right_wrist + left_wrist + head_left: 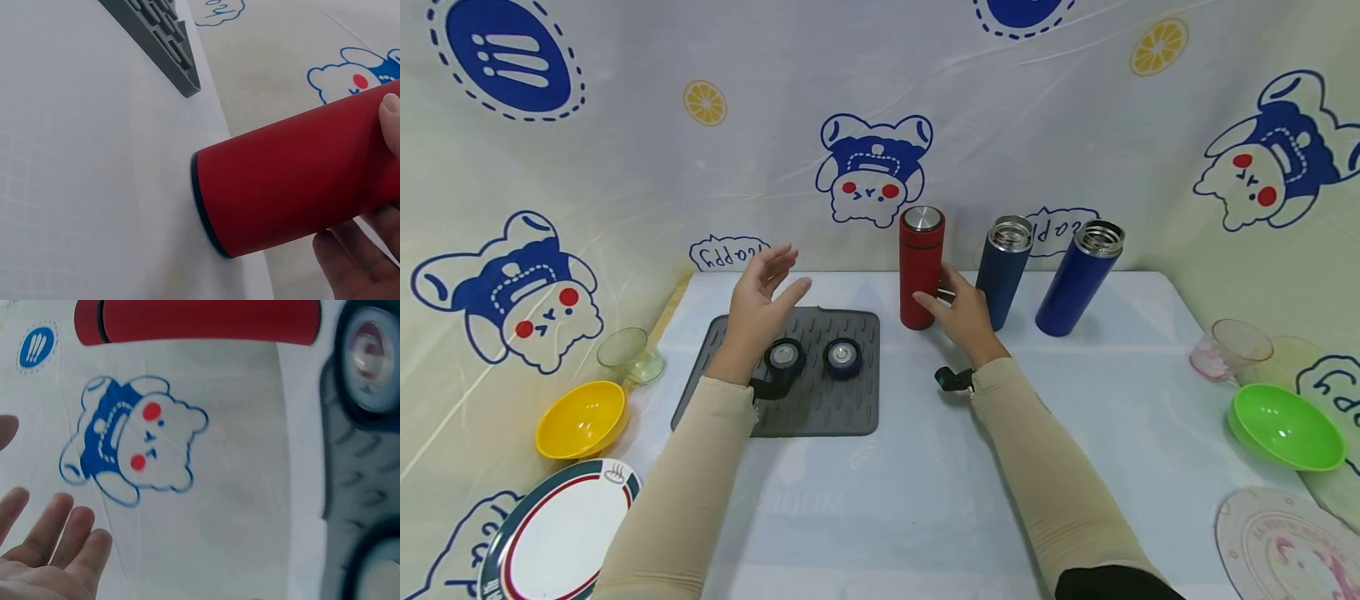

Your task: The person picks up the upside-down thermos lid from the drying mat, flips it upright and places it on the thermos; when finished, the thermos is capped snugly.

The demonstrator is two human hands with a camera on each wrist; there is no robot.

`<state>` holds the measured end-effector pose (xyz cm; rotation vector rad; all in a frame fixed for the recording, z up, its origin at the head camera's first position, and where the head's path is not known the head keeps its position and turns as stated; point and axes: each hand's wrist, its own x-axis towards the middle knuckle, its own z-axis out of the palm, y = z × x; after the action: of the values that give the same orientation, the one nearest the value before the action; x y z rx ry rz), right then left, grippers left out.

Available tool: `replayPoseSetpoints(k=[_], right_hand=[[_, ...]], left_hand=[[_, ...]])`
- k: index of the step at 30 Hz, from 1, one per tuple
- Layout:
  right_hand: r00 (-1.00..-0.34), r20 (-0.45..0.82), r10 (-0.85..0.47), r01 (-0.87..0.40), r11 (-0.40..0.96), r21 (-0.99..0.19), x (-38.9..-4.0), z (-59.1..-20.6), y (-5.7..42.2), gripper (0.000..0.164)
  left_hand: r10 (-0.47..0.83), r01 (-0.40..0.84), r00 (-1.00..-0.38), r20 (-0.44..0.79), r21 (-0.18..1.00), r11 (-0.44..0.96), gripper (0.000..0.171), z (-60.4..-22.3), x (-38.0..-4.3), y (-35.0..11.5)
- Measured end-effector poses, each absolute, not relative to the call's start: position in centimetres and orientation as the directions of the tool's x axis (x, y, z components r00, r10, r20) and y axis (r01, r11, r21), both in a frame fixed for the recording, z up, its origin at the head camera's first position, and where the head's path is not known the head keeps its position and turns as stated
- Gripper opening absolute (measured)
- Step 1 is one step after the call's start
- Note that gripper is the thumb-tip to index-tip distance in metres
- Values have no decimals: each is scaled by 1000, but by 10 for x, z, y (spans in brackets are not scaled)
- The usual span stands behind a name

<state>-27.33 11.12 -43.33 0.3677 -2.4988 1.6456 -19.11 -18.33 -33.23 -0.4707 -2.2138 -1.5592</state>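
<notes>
A red thermos bottle (920, 275) with a steel-topped lid (922, 218) stands upright at the back of the table. My right hand (964, 315) holds it low on its right side, thumb on the front and fingers behind. Over the grey ridged mat (842, 421) my left hand (762, 304) is raised with fingers spread, holding nothing. Two round dark caps (842, 358) lie on that mat below it. Right of the red bottle are a dark blue bottle (1002, 271) and a brighter blue bottle (1078, 279), both lidless with steel mouths showing.
Along the left edge are a clear glass (643, 367), a yellow bowl (580, 421) and a rimmed plate (568, 533). A pinkish glass (1232, 350), a green bowl (1285, 425) and a pale plate (1285, 542) line the right. A printed sheet hangs behind.
</notes>
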Motion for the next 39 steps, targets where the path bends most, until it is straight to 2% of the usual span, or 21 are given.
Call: replayPoseSetpoints(k=[7,12,20,25,31,39], right_hand=[[-966,229,-118,-256,349,-901,-268,-437,111,72],[-965,239,-111,-263,330,-907,-265,-440,111,72],[-966,237,-107,-259,329,-908,-263,-442,112,71],[-966,234,-109,-257,331,-908,-263,-444,113,72],[-963,244,-118,-269,320,-908,-264,-445,114,70],[-969,221,-113,-246,329,-911,-262,-445,116,70]], left_hand=[[5,333,-930,368,835,438,57,-371,-177,-213],[-14,180,-975,223,823,539,71,-408,-177,-236],[-15,39,-998,62,779,626,92,-431,-167,-243],[-11,9,-1000,22,736,677,97,-439,-170,-244],[-4,9,-1000,17,684,729,89,-442,-176,-244],[6,50,-998,66,685,726,86,-437,-177,-241]])
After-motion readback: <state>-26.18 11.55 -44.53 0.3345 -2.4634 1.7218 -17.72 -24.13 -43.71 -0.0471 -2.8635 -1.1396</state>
